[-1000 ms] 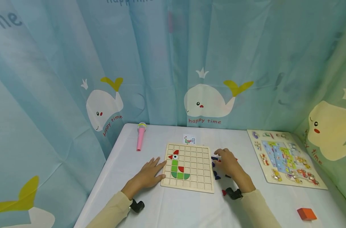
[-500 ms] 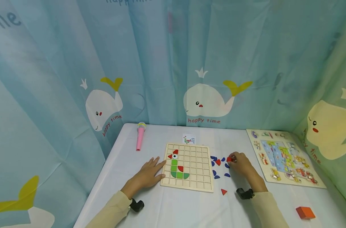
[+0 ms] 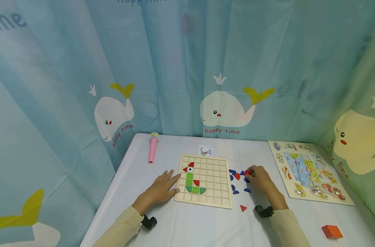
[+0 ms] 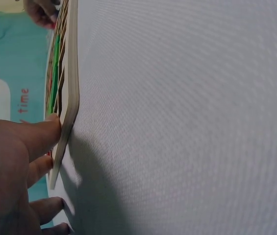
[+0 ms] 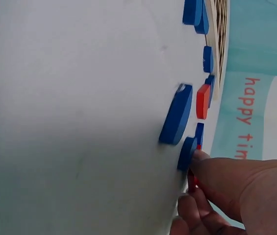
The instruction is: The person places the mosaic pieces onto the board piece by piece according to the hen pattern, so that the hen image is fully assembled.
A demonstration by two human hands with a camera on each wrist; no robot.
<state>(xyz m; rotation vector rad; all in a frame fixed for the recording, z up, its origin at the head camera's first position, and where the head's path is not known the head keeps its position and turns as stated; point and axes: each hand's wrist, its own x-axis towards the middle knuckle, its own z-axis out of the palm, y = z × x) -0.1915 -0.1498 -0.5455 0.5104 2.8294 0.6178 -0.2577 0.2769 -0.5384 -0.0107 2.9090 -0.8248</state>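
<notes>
My left hand point(image 3: 160, 188) lies spread at the left edge of a wooden grid board point(image 3: 215, 199); in the left wrist view its thumb point(image 4: 42, 134) touches the rim. Red and green pieces and an eye piece form a bird-like figure on the board, including a green square point(image 3: 189, 176). Right of the board, my right hand point(image 3: 261, 178) pinches a red piece point(image 5: 191, 181) between thumb and fingers, its exact shape partly hidden. Close to that thumb is a blue piece point(image 5: 187, 153). Around it lie several blue half-round pieces point(image 3: 236, 192) and a red piece point(image 3: 237, 176).
A red triangle point(image 3: 243, 208) lies nearer the front. Behind the board is a small picture card point(image 3: 205, 151). A pink toy microphone point(image 3: 152, 151) lies at back left, a picture puzzle board point(image 3: 293, 190) at right, an orange block point(image 3: 332, 232) at front right.
My right hand has drawn back to the right from over the loose pieces and now pinches a red piece, shifting slightly left since half a second ago. The left hand stays put.
</notes>
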